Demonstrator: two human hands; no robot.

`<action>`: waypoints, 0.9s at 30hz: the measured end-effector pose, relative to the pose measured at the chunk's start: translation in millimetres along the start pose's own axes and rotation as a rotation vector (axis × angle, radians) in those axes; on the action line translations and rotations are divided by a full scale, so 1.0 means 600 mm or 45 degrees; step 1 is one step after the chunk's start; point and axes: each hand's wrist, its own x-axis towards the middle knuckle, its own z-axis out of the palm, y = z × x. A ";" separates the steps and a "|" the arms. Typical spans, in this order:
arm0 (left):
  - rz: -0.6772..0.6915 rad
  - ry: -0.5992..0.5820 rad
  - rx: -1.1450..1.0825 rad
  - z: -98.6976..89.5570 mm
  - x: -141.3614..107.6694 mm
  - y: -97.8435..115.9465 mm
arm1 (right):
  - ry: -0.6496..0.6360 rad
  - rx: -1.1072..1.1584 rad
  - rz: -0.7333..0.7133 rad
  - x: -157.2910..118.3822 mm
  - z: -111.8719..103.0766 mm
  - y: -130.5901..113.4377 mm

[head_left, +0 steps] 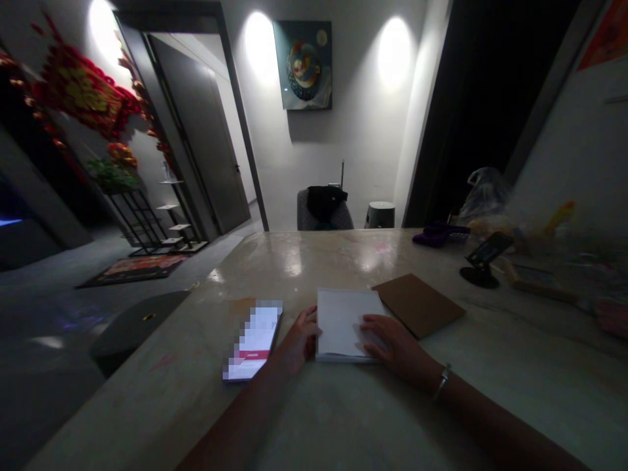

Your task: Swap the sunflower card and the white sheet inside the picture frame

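A flat white square object point(346, 320), like a shallow frame or box with a white sheet on top, lies on the table before me. The sheet's near edge seems slightly raised. My left hand point(299, 340) holds its left edge, fingers bent along the side. My right hand point(392, 343) rests on its right part, fingers stretched out over the white surface. Under that palm the object's right edge is hidden. A brown board point(419, 304) lies just behind and to the right, partly hidden by the white object and the right hand.
A phone point(255, 343) with a lit screen lies left of my left hand on the pale stone table point(338, 418). At the right stand a black phone stand point(483, 261), a purple item point(439, 234) and blurred clutter. A dark stool point(142, 320) stands left of the table.
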 end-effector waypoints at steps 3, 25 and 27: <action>-0.041 -0.001 -0.020 0.004 -0.002 0.003 | -0.008 0.011 -0.003 0.000 -0.001 0.000; -0.009 -0.068 -0.087 -0.001 0.000 0.002 | -0.053 -0.005 0.000 0.000 -0.001 0.001; 0.016 -0.066 -0.041 -0.001 0.001 -0.001 | -0.049 -0.007 -0.008 0.000 0.001 0.002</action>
